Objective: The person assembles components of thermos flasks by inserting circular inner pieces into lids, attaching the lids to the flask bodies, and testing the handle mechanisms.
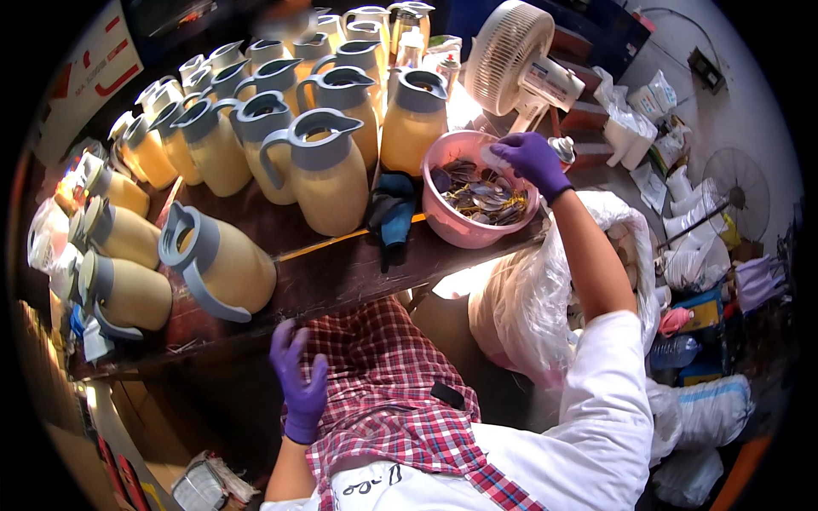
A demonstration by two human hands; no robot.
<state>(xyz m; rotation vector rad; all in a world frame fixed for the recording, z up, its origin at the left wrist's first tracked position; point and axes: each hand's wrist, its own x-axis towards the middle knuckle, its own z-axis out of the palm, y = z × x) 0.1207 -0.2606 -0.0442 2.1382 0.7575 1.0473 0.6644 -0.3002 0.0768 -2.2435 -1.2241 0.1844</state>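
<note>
My right hand (532,163), in a purple glove, is over the right rim of a pink plastic basin (464,230). Its fingertips are closed on a thin translucent round piece (493,157). Dark round discs (486,198) fill the basin, mixed with thin yellow strips. In front of the checked apron, my left hand (300,379), gloved alike, has its fingers apart and nothing in it. The nearest jug (223,264), cream with a grey spout and handle, tilts on the table's front left. Another cream jug (328,183) with a grey collar stands left of the basin.
Many more jugs (217,153) crowd the dark wooden table (319,285). A black and blue cloth-like item (394,217) lies beside the basin. Behind the basin stands a white fan (511,55). A large plastic-lined sack (532,311) is below my right arm; bags and bottles litter the right.
</note>
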